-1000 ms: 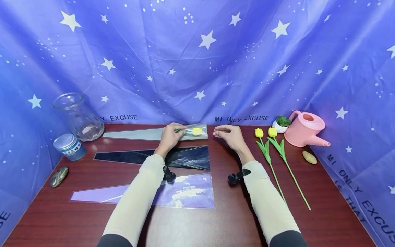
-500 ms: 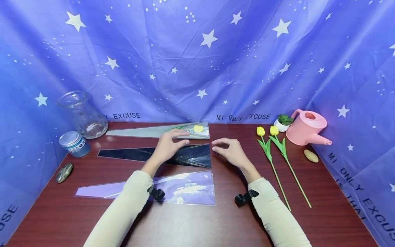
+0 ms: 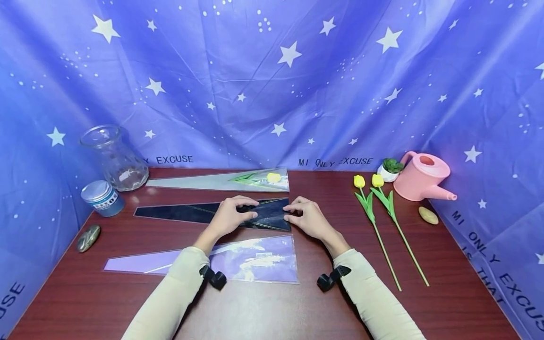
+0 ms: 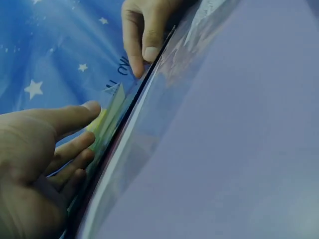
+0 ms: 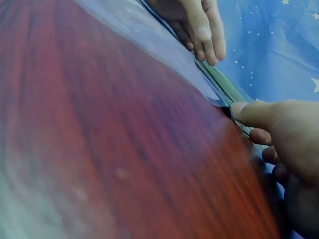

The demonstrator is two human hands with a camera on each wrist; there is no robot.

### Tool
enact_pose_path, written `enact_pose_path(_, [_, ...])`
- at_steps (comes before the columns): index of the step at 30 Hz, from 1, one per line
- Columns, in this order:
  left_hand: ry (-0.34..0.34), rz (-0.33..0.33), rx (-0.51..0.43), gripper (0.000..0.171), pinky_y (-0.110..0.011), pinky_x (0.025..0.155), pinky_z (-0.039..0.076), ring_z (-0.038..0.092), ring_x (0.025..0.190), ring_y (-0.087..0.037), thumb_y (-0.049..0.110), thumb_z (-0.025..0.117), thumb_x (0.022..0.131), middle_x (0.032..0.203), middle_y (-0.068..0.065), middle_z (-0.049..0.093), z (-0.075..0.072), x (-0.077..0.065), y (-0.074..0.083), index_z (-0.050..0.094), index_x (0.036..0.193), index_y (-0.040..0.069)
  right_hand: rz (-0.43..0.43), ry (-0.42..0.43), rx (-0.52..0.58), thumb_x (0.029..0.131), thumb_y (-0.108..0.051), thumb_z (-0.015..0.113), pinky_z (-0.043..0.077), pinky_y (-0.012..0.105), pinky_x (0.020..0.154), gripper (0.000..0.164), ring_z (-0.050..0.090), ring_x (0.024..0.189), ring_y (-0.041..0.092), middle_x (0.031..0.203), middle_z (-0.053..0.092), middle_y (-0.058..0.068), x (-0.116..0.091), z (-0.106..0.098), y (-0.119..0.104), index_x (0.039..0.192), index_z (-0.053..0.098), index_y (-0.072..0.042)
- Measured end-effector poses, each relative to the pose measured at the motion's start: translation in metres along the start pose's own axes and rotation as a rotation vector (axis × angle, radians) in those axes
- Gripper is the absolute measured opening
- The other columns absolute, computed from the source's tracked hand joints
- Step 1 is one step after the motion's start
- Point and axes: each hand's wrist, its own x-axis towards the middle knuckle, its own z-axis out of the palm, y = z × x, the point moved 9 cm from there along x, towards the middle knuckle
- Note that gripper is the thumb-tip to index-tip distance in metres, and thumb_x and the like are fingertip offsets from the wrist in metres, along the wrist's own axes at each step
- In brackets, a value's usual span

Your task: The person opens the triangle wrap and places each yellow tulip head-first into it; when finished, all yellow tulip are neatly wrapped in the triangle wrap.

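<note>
A black tapered flower sleeve (image 3: 170,214) lies flat on the table between two others. My left hand (image 3: 227,217) is over its middle, thumb and fingers spread apart with nothing between them. At the sleeve's wide right end is my right hand (image 3: 312,219), its thumb and fingertips at the edge but apart from each other. The right wrist view shows the right thumb (image 5: 249,113) at the dark edge. Behind lies a clear, pale-backed sleeve (image 3: 191,183) with a yellow tulip (image 3: 273,177) inside. A purple sleeve (image 3: 250,259) lies nearest the front.
Two yellow tulips (image 3: 374,222) lie right of my right hand. Beyond them are a pink watering can (image 3: 420,177), a small potted plant (image 3: 387,172) and a tan stone (image 3: 428,215). At left stand a glass vase (image 3: 121,160) and a blue jar (image 3: 103,198), near a dark stone (image 3: 89,238).
My left hand has let go of the tulip inside the rear sleeve and moved forward over the black sleeve. My right hand has come down and left to the black sleeve's wide end.
</note>
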Motion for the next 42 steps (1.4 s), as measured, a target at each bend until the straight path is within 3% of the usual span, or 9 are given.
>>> enact_pose_path(12, [0.044,0.035,0.03,0.031,-0.05,0.11,0.051,0.063,0.129,-0.026,0.024,0.083,0.089,0.128,0.002,0.073,0.0,0.001,-0.002,0.079,0.12,0.023,-0.063,0.1,-0.032,0.09,-0.013,0.081,0.046,0.021,0.067,0.012,0.057,0.074,0.006,0.089,0.071,-0.005,0.003,-0.003,-0.009,0.101,0.085,-0.014])
enact_pose_path(22, [0.05,0.04,0.044,0.03,-0.049,0.11,0.051,0.065,0.128,-0.026,0.025,0.083,0.089,0.127,0.002,0.074,0.0,0.001,-0.003,0.079,0.118,0.024,-0.055,0.179,0.049,0.089,-0.011,0.081,0.041,0.02,0.063,0.007,0.052,0.073,0.008,0.086,0.071,-0.004,0.005,-0.009,-0.01,0.094,0.084,-0.014])
enact_pose_path(30, [0.067,0.027,0.033,0.026,-0.049,0.106,0.053,0.067,0.122,-0.024,0.026,0.082,0.089,0.122,0.004,0.075,-0.001,0.001,-0.004,0.08,0.115,0.026,-0.112,0.26,0.096,0.089,-0.008,0.081,0.043,0.018,0.063,0.006,0.055,0.074,0.006,0.088,0.071,-0.002,0.003,-0.016,-0.019,0.092,0.083,-0.013])
enact_pose_path(37, [0.134,-0.003,-0.008,0.016,-0.047,0.105,0.054,0.071,0.118,-0.023,0.024,0.082,0.09,0.115,0.002,0.079,-0.005,0.0,-0.003,0.083,0.106,0.027,-0.087,0.28,0.165,0.089,-0.006,0.08,0.043,0.016,0.062,0.008,0.054,0.072,0.005,0.088,0.07,0.0,0.002,-0.017,-0.022,0.095,0.083,-0.011])
enact_pose_path(42, [0.186,-0.033,-0.019,0.015,-0.046,0.098,0.057,0.072,0.112,-0.024,0.022,0.082,0.089,0.113,-0.001,0.08,-0.009,-0.001,-0.006,0.084,0.104,0.026,-0.045,0.277,0.214,0.089,-0.006,0.079,0.047,0.015,0.063,0.013,0.058,0.073,0.006,0.088,0.07,0.004,0.0,-0.025,-0.023,0.102,0.082,-0.008])
